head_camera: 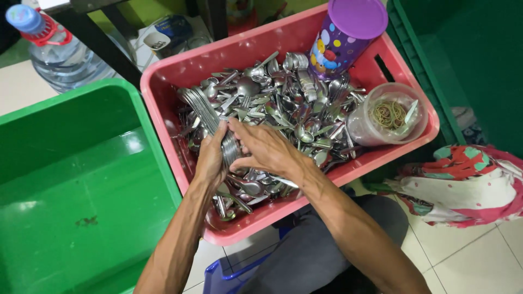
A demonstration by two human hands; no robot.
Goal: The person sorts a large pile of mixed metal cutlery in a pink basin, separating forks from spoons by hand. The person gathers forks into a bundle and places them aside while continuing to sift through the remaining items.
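Steel spoons [283,103] lie heaped in a pink plastic crate [163,87], and the left hand [211,158] grips a fanned bundle of spoons [206,111] near the crate's 9 o'clock side, fingers curled tight around the handles. The right hand [267,148] rests just beside it, fingers bent and pressing on that bundle. At 1 o'clock stands a purple dotted cup [343,38], at 3 o'clock a clear tub of rubber bands [388,115], and a green bin [81,179] sits left.

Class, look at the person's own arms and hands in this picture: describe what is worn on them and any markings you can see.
Both forearms are bare to the frame's edge: no sleeves, gloves, watch or bands show. The left hand and right hand show no rings that can be made out. Lean arms with raised tendons and veins; no tattoos or marks visible.
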